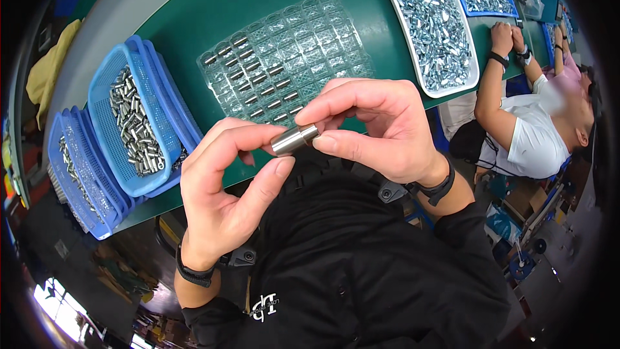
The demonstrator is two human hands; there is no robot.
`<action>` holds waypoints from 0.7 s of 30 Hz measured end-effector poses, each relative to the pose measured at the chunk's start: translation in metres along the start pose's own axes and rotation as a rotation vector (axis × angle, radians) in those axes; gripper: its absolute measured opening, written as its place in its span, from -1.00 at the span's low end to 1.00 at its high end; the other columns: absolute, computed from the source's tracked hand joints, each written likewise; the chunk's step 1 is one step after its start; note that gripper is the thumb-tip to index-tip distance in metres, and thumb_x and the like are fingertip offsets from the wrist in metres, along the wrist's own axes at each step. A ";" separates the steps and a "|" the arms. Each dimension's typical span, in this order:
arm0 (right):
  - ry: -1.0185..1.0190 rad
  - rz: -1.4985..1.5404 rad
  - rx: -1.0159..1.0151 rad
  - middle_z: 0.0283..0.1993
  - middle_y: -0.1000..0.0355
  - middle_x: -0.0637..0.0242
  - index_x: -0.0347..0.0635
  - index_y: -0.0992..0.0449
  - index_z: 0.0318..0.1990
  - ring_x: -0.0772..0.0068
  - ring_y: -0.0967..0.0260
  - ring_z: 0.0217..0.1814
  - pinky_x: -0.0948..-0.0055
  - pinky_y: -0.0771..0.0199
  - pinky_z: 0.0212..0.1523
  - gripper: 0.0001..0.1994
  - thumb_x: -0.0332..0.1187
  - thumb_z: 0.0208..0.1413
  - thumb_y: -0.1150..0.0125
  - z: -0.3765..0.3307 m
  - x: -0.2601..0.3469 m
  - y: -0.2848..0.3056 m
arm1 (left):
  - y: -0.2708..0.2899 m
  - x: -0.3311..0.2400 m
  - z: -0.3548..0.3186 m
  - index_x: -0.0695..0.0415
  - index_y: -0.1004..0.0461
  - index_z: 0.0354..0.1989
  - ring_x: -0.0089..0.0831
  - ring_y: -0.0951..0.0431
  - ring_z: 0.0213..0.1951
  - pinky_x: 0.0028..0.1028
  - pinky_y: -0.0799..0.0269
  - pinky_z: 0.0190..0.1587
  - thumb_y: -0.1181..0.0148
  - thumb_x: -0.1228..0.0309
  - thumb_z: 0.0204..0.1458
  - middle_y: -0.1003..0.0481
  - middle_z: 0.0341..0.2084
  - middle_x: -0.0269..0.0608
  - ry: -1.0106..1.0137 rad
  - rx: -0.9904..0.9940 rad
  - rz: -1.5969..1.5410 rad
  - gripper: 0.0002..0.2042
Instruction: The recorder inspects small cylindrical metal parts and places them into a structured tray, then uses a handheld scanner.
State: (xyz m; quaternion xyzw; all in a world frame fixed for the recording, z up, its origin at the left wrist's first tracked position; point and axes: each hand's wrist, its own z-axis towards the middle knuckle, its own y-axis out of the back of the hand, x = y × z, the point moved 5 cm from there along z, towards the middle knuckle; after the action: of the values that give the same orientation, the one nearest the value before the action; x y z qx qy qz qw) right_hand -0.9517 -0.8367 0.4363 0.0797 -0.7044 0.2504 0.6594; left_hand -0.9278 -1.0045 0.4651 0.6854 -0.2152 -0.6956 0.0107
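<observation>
Between my two hands, just off the table's front edge, is a shiny metal cylinder (294,141) with a step near its right end. My left hand (226,184) pinches its left end between thumb and fingers. At the right end, my right hand (381,129) grips it between thumb and forefinger. Beyond my hands lies a clear plastic blister tray (323,32) with rows of pockets. Several metal cylinders (258,79) sit in its left and near pockets, while other pockets hold none.
At the left, a blue basket (103,90) holds many metal cylinders; another blue basket (110,220) stands beside it. On the green table (194,6), a white tray (475,68) and a blue tray (475,14) hold small shiny parts. A co-worker (536,123) sits at the right.
</observation>
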 end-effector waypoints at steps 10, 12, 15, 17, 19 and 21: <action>-0.222 0.518 0.029 -0.29 -0.43 0.13 -0.45 -0.44 -0.17 0.49 -0.44 -0.29 0.62 -0.45 -0.32 -0.76 -0.62 -0.05 -0.18 -0.016 -0.004 0.007 | -0.012 -0.021 0.004 0.29 -0.46 -0.29 -0.38 -0.48 -0.40 -0.54 -0.37 -0.43 -0.29 0.65 -0.25 -0.48 -0.41 -0.09 -0.223 -0.016 0.161 -0.73; -0.231 0.538 0.018 -0.27 -0.43 0.12 -0.45 -0.44 -0.18 0.48 -0.44 -0.28 0.62 -0.45 -0.31 -0.77 -0.63 -0.06 -0.19 -0.017 -0.002 0.008 | -0.013 -0.023 0.003 0.29 -0.45 -0.30 -0.35 -0.48 -0.42 -0.53 -0.39 -0.43 -0.30 0.67 -0.29 -0.47 -0.41 -0.06 -0.298 -0.024 0.198 -0.71; -0.258 0.574 0.003 -0.25 -0.43 0.09 -0.46 -0.45 -0.21 0.46 -0.44 -0.27 0.61 -0.45 -0.29 -0.78 -0.65 -0.08 -0.19 -0.020 -0.002 0.008 | -0.015 -0.024 0.001 0.28 -0.45 -0.31 -0.33 -0.48 -0.43 -0.52 -0.39 -0.43 -0.31 0.68 -0.31 -0.47 -0.42 -0.06 -0.351 -0.037 0.203 -0.70; -0.202 0.527 0.001 -0.24 -0.43 0.07 -0.46 -0.45 -0.22 0.44 -0.44 -0.25 0.60 -0.45 -0.26 -0.79 -0.65 -0.09 -0.19 -0.021 -0.001 0.007 | -0.016 -0.026 0.000 0.27 -0.45 -0.31 -0.33 -0.48 -0.44 -0.52 -0.39 -0.43 -0.31 0.68 -0.32 -0.47 -0.43 -0.06 -0.376 -0.045 0.206 -0.69; -0.174 0.504 0.000 -0.24 -0.43 0.06 -0.46 -0.46 -0.23 0.43 -0.44 -0.24 0.60 -0.45 -0.25 -0.79 -0.66 -0.09 -0.20 -0.022 -0.003 0.005 | -0.017 -0.028 0.000 0.27 -0.45 -0.33 -0.32 -0.48 -0.44 -0.51 -0.38 -0.44 -0.31 0.68 -0.33 -0.46 -0.44 -0.06 -0.395 -0.055 0.203 -0.70; -0.095 0.458 -0.028 -0.26 -0.44 0.06 -0.45 -0.47 -0.25 0.40 -0.44 -0.23 0.57 -0.45 -0.23 -0.80 -0.67 -0.11 -0.20 -0.023 -0.002 0.004 | -0.017 -0.031 -0.001 0.27 -0.45 -0.33 -0.32 -0.47 -0.45 -0.50 -0.38 -0.44 -0.31 0.68 -0.34 -0.46 -0.45 -0.06 -0.405 -0.060 0.203 -0.70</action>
State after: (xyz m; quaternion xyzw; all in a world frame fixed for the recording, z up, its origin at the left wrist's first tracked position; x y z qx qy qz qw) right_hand -0.9331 -0.8229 0.4336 -0.0799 -0.7377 0.3795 0.5526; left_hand -0.9203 -0.9794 0.4888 0.5059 -0.2600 -0.8205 0.0576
